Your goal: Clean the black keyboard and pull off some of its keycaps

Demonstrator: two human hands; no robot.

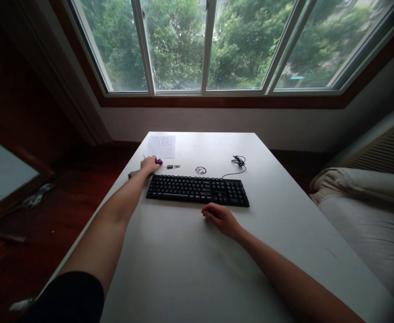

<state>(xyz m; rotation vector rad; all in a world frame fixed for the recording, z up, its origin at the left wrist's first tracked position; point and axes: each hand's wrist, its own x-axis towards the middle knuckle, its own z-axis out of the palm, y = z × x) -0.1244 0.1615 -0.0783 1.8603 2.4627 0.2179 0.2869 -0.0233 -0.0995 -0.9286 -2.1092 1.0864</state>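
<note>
So over on the left, the person's left arm is stretched way out, nearly straight, across the white table [190, 260] toward its far-left edge. The left hand [149, 164] sits knuckles-up with the fingers curled over a small purple thing [159, 161], so it looks like a grip on that. Only the purple tip pokes out past the fingers; the rest is covered, and it's too small to say what it actually is. Something tan [132, 174] sticks out from under the wrist at the table edge, also hard to make out.

Just behind the hand lies a printed sheet [161, 146], its text unreadable. Right of the purple thing is a little metal tool [173, 166], then a small ring-shaped object [200, 170].

In the middle sits a black keyboard [197, 190], full size, parallel to the near edge, with its cable [238, 163] bunched up behind the right end.

The right hand [221, 218] rests palm-down on the table just in front of the keyboard's right half, fingers loosely bent, holding nothing, forearm angled in from the lower right.
</note>
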